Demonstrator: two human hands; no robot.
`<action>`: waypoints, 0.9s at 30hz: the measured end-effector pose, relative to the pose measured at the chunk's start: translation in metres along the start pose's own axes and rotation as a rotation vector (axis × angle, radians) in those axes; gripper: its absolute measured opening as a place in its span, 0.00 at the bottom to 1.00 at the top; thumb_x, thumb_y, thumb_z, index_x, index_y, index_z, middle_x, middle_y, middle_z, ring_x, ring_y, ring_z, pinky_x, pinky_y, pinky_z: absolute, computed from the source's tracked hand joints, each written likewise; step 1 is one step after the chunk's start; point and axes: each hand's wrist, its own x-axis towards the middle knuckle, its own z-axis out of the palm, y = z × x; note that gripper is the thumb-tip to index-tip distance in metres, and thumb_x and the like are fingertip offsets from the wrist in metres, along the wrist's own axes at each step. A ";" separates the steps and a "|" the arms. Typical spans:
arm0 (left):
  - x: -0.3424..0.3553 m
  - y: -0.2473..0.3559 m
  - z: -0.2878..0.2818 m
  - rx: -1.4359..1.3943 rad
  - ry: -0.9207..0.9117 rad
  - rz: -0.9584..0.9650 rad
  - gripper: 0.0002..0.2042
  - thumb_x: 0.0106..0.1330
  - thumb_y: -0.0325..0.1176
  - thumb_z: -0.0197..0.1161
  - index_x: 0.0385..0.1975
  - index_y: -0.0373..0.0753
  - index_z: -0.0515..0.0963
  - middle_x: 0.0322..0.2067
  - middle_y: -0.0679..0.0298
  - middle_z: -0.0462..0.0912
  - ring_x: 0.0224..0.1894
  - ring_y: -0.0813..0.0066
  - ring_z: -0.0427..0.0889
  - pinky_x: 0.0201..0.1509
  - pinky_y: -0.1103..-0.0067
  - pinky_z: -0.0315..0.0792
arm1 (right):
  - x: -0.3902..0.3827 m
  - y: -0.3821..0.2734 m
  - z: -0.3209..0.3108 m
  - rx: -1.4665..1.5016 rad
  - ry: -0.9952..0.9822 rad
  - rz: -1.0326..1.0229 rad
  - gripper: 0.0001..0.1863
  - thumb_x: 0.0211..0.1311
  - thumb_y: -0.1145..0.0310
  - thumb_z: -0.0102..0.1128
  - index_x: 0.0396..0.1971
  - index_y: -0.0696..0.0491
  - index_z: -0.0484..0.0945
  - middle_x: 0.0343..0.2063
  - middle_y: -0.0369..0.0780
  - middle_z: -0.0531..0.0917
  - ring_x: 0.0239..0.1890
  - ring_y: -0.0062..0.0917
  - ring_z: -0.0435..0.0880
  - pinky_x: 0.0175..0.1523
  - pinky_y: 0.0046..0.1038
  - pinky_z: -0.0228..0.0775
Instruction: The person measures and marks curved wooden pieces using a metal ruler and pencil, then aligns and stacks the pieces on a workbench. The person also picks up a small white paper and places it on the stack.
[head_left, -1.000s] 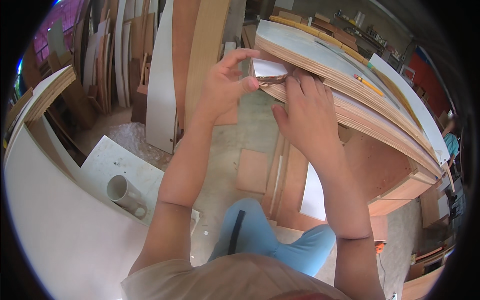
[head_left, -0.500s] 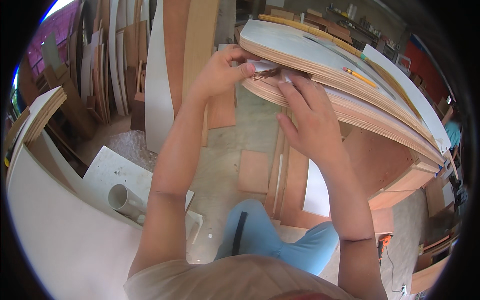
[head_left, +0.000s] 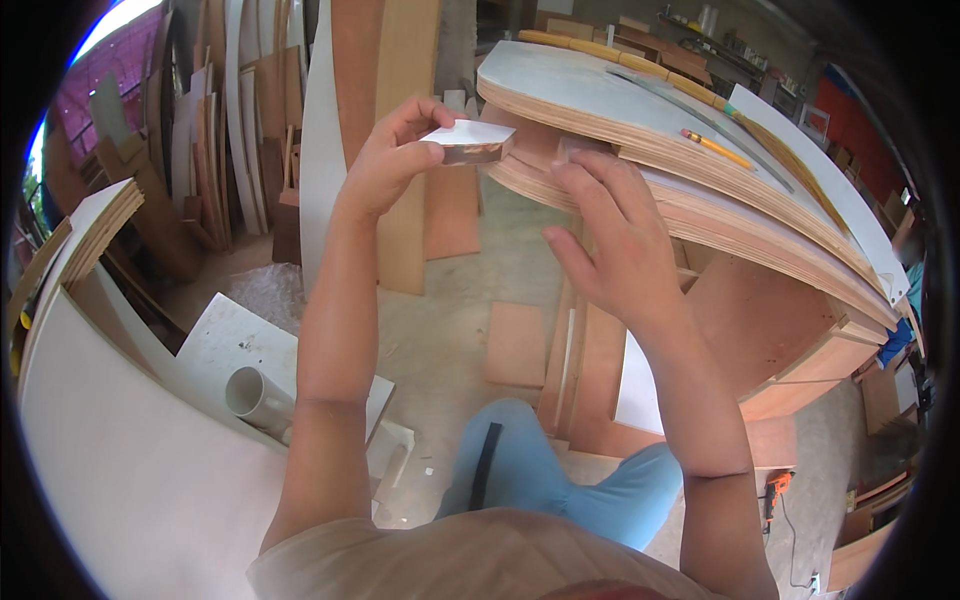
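A small white-faced wood block is pinched between the thumb and curled fingers of the left hand, held in the air just off the rounded end of a stack of plywood boards. The block's white face is turned upward and its brown edge is shown toward the camera; its far tip sits close to the stack, though whether contact is made cannot be told. The right hand is raised just beyond the block, fingers loosely spread and bent, their tips laid against the layered edge of the boards — nothing is gripped by it.

Past the right fingertips, on the grey top board, a yellow pencil and a long metal ruler are lying. Well below both hands, a short grey pipe piece is resting on a white panel, and an orange power drill is seen on the floor by the right elbow.

The hold on the block is judged a light one: only a narrow end is caught by the fingertips, so a slip could send it down onto the offcuts below. The raw plywood edge under the right fingers looks splintery — a sliding touch could catch the skin
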 end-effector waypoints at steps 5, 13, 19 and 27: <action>-0.014 0.039 0.016 0.107 -0.108 0.068 0.45 0.43 0.50 0.80 0.60 0.38 0.65 0.51 0.55 0.77 0.54 0.68 0.77 0.60 0.73 0.69 | 0.010 -0.019 0.008 0.011 0.045 -0.079 0.34 0.41 0.72 0.73 0.54 0.51 0.74 0.46 0.43 0.78 0.46 0.41 0.78 0.51 0.38 0.72; -0.025 0.066 0.080 0.356 -0.013 0.235 0.68 0.23 0.53 0.86 0.71 0.38 0.53 0.51 0.60 0.74 0.50 0.73 0.75 0.56 0.73 0.67 | 0.014 -0.053 0.025 0.241 -0.020 0.106 0.30 0.48 0.69 0.72 0.54 0.48 0.72 0.38 0.40 0.78 0.38 0.37 0.80 0.39 0.34 0.75; -0.034 0.021 0.068 0.082 0.049 0.426 0.53 0.37 0.58 0.81 0.64 0.35 0.67 0.56 0.57 0.73 0.57 0.70 0.74 0.61 0.69 0.66 | -0.004 -0.045 0.038 0.657 0.202 0.372 0.25 0.60 0.66 0.68 0.54 0.54 0.69 0.41 0.40 0.80 0.42 0.26 0.82 0.42 0.27 0.76; -0.020 -0.016 0.046 0.275 0.176 0.400 0.12 0.67 0.27 0.62 0.49 0.32 0.79 0.50 0.60 0.79 0.52 0.74 0.77 0.55 0.80 0.71 | 0.012 -0.041 0.027 0.287 0.077 0.264 0.20 0.60 0.64 0.66 0.51 0.52 0.75 0.36 0.38 0.81 0.39 0.24 0.82 0.39 0.27 0.73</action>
